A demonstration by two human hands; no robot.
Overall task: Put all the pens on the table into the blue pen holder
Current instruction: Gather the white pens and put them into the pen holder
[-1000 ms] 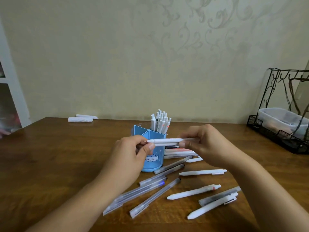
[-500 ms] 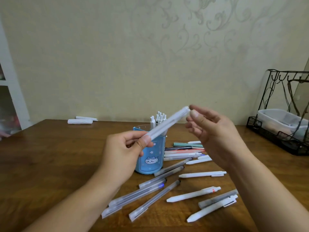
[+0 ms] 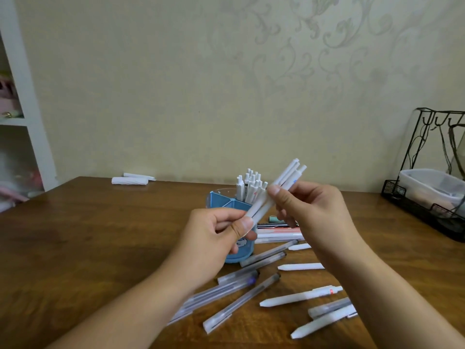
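Observation:
A small bunch of white pens point(image 3: 284, 181) slants up to the right above the table. My left hand point(image 3: 221, 238) pinches its lower end and my right hand point(image 3: 309, 210) grips its middle. Right behind my hands stands the blue pen holder point(image 3: 226, 197), with several white pens point(image 3: 250, 183) upright in its back compartment. My left hand hides most of its front. Several loose pens lie on the wooden table point(image 3: 88, 235) in front and to the right: clear ones point(image 3: 241, 298), white ones point(image 3: 302, 295), and a coloured stack point(image 3: 279, 233) beside the holder.
Two rolled white papers point(image 3: 129, 180) lie at the table's far left edge by the wall. A black wire rack point(image 3: 427, 192) holding a clear plastic box point(image 3: 432, 187) stands at the far right. A white shelf unit point(image 3: 22, 102) is on the left.
The pens went from level to slanting up to the right. My right hand let go of them half a second ago and now grips them again at the middle.

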